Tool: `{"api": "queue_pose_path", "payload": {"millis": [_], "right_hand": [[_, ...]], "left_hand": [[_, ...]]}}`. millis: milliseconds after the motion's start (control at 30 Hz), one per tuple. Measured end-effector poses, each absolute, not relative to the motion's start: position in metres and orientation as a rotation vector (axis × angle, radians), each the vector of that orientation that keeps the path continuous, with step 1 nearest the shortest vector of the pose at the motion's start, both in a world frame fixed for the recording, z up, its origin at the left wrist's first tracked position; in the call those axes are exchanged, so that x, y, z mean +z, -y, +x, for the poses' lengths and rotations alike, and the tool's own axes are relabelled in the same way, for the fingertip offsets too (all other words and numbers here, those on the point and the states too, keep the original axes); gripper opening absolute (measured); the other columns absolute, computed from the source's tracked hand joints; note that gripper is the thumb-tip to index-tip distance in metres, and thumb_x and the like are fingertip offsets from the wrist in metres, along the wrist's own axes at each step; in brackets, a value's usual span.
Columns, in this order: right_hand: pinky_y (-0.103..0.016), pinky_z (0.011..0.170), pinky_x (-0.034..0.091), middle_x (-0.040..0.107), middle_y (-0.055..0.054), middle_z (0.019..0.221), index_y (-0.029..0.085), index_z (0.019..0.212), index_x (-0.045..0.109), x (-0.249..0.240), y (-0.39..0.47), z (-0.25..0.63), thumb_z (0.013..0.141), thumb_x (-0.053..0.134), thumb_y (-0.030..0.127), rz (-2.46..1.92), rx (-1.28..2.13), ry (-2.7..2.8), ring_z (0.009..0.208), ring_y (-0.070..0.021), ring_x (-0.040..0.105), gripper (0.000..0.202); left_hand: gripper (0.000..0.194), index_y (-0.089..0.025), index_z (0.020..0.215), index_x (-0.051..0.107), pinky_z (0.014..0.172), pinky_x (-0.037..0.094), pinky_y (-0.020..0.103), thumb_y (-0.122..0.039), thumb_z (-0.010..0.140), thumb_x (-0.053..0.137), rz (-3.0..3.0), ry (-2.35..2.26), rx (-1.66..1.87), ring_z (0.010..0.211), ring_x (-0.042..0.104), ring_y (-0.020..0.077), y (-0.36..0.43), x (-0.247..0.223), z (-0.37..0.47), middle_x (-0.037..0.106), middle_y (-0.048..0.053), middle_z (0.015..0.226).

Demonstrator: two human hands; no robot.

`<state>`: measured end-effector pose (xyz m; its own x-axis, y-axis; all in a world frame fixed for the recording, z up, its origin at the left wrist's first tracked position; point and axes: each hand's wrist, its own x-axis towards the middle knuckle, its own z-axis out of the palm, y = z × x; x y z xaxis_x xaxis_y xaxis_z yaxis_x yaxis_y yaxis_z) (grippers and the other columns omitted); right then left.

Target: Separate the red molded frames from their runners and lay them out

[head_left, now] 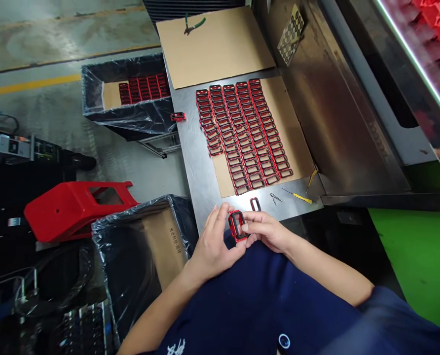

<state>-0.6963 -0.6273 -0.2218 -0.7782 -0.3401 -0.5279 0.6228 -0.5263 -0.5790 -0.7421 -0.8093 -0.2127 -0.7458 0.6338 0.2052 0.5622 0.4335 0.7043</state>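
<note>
The bin [131, 93] at far left already holds a partial layer of red frames, while the nearer box [146, 246] looks unfilled. On the desk [190, 148], rows of frames [242, 133] cover most of the cardboard [294, 138]; one stray [178, 116] lies by the edge and one [255, 203] lies just ahead of the hands, so much seems done, with packing left. The left hand [212, 244] cups a frame [237, 225] at the desk's near edge, its grip closed on the frame's left side. The right hand [266, 230] pinches the right side, wrist angled inward. Cutters [297, 197] lie to the right.
</note>
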Motion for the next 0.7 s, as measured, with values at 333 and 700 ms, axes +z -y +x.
{"api": "queue_pose_path", "payload": {"millis": [333, 700], "right_hand": [[-0.017, 0.061, 0.054, 0.064, -0.005, 0.089, 0.012, 0.125, 0.066, -0.228, 0.621, -0.700, 0.076, 0.078, 0.041, 0.594, -2.378, -1.149, 0.067, -0.0101, 0.061, 0.058], [-0.016, 0.057, 0.053, 0.065, -0.006, 0.084, 0.010, 0.114, 0.068, -0.220, 0.621, -0.701, 0.074, 0.079, 0.036, 0.608, -2.501, -0.955, 0.065, -0.0107, 0.061, 0.049]], "left_hand": [[0.058, -0.018, 0.127, 0.052, 0.091, 0.056, 0.043, -0.035, 0.078, 0.075, 1.089, -2.541, 1.206, 0.106, 0.062, 0.0271, 0.789, -0.209, -0.767, 0.063, 0.012, 0.114], [0.072, -0.014, 0.130, 0.049, 0.100, 0.054, 0.050, -0.054, 0.075, 0.076, 1.207, -2.642, 1.242, 0.111, 0.063, 0.0301, 0.788, -0.210, -0.773, 0.065, 0.015, 0.113]]}}
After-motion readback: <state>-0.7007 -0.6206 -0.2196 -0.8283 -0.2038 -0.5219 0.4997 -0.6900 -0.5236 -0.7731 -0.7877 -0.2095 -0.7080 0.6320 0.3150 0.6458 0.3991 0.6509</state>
